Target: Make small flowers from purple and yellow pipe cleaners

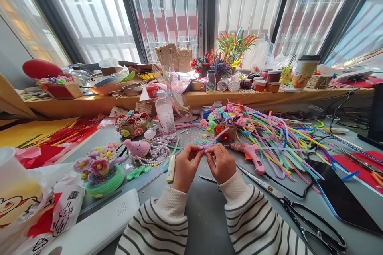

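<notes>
Lilac chenille, a pipe cleaner (219, 136), is held over the near middle of the table. The left hand (187, 169) pinches its bunched part narrowly between thumb and forefinger; the right hand (224, 163) has thumb and fingertips gathered close on the same spot, the straight tail rising up and rightward. To shape it well, the left pinch should probably stay firm as an anchor while the right makes small, tight turns; a hard pull could flatten the pile or kink the wire. The exact loop is hidden by the fingers.

On the grey tabletop (200, 223), from the left: a white power bank (104, 223), a chenille flower arrangement in a mint-green base (105, 179), a pink cone-shaped piece (136, 148) beside pearl strings (160, 149), a yellow-handled utility knife (170, 168) and a labelled plastic bottle (166, 117). Past the hands stands a flower-filled basket (226, 133), then a pink hot-glue gun (254, 157), long scissors (279, 195), a sprawl of loose chenille stems (281, 139) and a dark smartphone (344, 195). The scissor blades point towards the right wrist, so it seems wise to keep that forearm clear.

Behind, the window ledge (104, 97) carries a red balloon (42, 68), chenille bouquets (214, 63), small jars (259, 85) and a lidded coffee cup (305, 72), backed by bright, barred windows (167, 12).
</notes>
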The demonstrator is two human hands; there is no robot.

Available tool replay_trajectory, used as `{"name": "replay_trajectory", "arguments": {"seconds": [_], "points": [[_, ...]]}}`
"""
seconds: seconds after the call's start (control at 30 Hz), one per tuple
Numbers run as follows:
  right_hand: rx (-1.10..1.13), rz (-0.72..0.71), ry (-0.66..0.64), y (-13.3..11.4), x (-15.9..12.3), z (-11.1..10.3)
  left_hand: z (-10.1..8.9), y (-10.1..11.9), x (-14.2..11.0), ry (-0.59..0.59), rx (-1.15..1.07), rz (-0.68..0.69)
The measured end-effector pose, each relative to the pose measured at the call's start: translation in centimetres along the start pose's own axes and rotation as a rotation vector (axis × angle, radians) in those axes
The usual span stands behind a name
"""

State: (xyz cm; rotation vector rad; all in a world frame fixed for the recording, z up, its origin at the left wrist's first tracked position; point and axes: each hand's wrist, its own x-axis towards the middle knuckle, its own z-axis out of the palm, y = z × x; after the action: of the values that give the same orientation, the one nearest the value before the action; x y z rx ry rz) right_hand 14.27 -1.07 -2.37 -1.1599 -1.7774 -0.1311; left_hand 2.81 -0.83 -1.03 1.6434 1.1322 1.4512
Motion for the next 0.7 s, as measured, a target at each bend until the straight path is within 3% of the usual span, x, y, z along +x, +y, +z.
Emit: {"name": "replay_trajectory", "arguments": {"seconds": [0.2, 0.37, 0.43, 0.6, 0.7], "points": [[0.327, 0.387, -0.016, -0.2, 0.2, 0.7, 0.5, -0.2, -0.4, 0.071, 0.541, 0.496], [0.83, 0.82, -0.199, 0.3, 0.4, 1.1, 0.4, -0.2, -0.6, 0.047, 0.704, 0.659], [0.914, 0.89, -0.246, 0.4, 0.5, 1.0, 0.3, 0.0, -0.6, 0.043, 0.654, 0.614], [0.723, 0.602, -0.06, 0.1, 0.7, -0.3, 0.0, 0.2, -0.3, 0.057, 0.237, 0.16], [0.659, 0.552, -0.038, 0.0, 0.8, -0.8, -0.1, 0.2, 0.0, 0.006, -0.059, -0.062]]}}
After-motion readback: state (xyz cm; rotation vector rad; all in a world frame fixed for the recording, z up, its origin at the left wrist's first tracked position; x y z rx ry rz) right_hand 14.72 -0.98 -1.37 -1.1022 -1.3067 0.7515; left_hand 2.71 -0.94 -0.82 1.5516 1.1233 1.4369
